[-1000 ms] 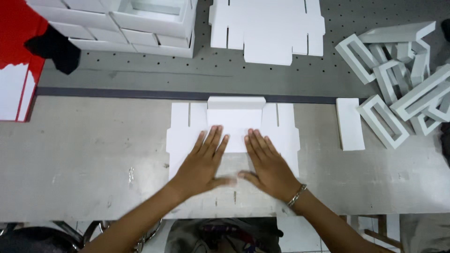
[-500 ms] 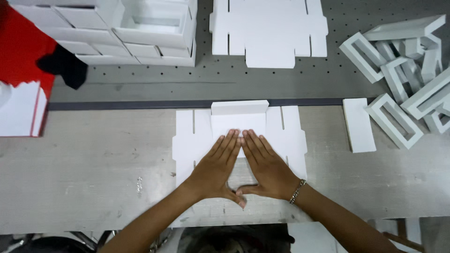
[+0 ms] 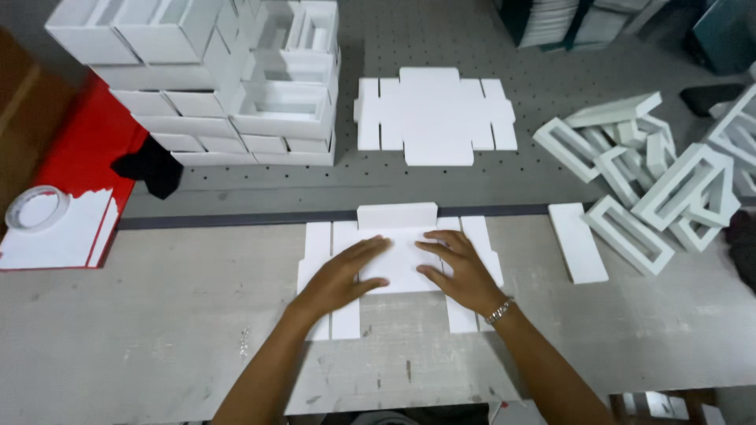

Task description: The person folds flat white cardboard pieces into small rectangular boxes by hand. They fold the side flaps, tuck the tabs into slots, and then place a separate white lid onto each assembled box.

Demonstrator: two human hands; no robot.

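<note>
Pressing flat with spread fingers, the left hand (image 3: 340, 277) and right hand (image 3: 461, 271) are laid on a white cardboard cutout (image 3: 398, 264), which is spread on the grey table (image 3: 157, 338); nothing is pinched.

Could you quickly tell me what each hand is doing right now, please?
Left hand: open, pressed flat on the white die-cut cardboard blank.
Right hand: open, flat on the same blank, holding nothing.

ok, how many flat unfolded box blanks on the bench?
2. One blank lies under the left hand and right hand; the second blank lies further back, beside the stacked boxes. More may be hidden.
</note>
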